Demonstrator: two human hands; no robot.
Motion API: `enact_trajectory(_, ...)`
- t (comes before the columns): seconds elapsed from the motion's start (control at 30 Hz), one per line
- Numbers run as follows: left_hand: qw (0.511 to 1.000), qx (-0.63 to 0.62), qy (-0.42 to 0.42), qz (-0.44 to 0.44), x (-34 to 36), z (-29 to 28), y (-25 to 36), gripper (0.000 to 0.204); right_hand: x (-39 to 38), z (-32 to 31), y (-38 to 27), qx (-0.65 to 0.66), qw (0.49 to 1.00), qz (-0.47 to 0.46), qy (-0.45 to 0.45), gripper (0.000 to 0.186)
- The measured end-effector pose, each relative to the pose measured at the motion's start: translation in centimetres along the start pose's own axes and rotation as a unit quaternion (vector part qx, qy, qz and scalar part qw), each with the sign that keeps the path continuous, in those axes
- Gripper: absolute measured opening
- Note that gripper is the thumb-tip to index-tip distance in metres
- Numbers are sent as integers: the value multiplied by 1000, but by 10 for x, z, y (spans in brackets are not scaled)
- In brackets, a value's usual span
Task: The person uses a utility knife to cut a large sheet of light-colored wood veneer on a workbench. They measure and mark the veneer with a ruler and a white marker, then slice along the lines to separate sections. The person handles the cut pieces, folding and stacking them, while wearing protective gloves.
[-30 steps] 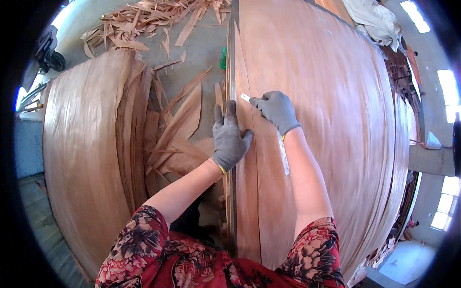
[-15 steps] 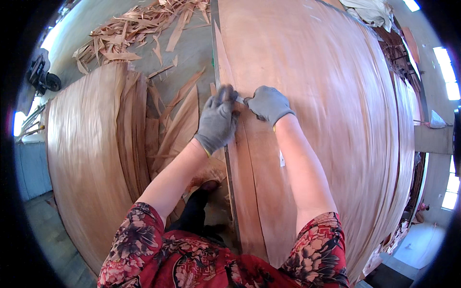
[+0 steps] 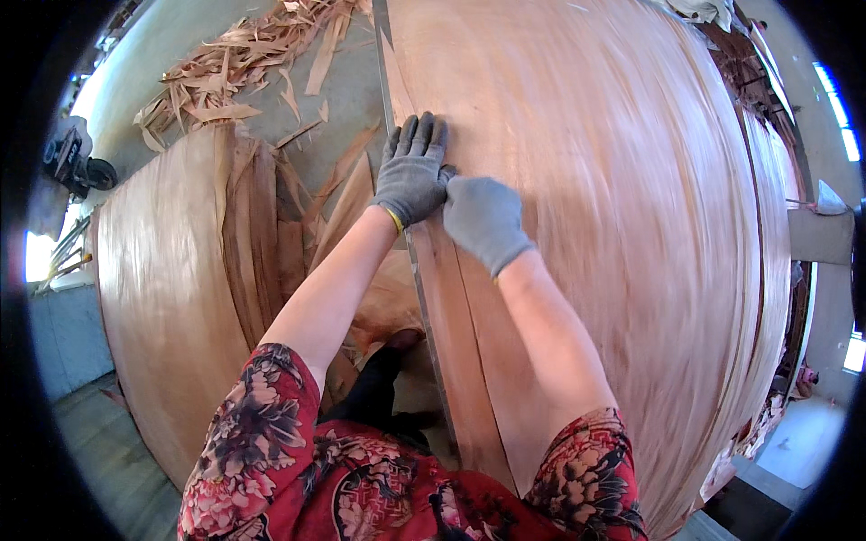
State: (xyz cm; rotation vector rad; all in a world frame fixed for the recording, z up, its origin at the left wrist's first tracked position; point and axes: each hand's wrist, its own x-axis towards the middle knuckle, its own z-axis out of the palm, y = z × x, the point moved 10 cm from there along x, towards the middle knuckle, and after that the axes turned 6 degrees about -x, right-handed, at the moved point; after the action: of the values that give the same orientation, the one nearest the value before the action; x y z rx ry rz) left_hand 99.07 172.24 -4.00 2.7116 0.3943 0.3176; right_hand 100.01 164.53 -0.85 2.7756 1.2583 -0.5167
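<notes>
Leaning over the wide veneer stack (image 3: pixel 622 252), a person in a red floral top works at its left edge. I see the gloved left hand (image 3: pixel 412 176) lying flat and open across that edge, fingers stretched forward. Just beside it, above the stack, the gloved right hand (image 3: pixel 487 221) is curled closed, its back facing up; I cannot tell what it grips. A narrow strip (image 3: pixel 456 352) runs along the stack's left edge. Left of the stack sits another veneer pile (image 3: pixel 167 288), and wood scraps (image 3: pixel 225 77) litter the floor beyond that pile.
</notes>
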Motion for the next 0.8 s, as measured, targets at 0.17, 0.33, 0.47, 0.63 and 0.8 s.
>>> enact_trajectory(0.17,999,40,5,-24,4,1,-2,68,-90,-39,46,594,781,-15,193,13)
enact_trajectory(0.33,996,83,-16,-9,12,24,-13,69,-255,-95,194,599,653,-7,463,32)
enact_trajectory(0.47,999,34,-6,8,18,18,-26,68,-395,-99,215,447,680,93,574,46)
enact_trajectory(0.63,967,-90,159,177,-78,-43,25,59,-423,2,157,420,810,286,293,55)
enact_trajectory(0.8,914,-360,34,185,-239,-37,94,79,-331,87,47,329,938,89,62,64)
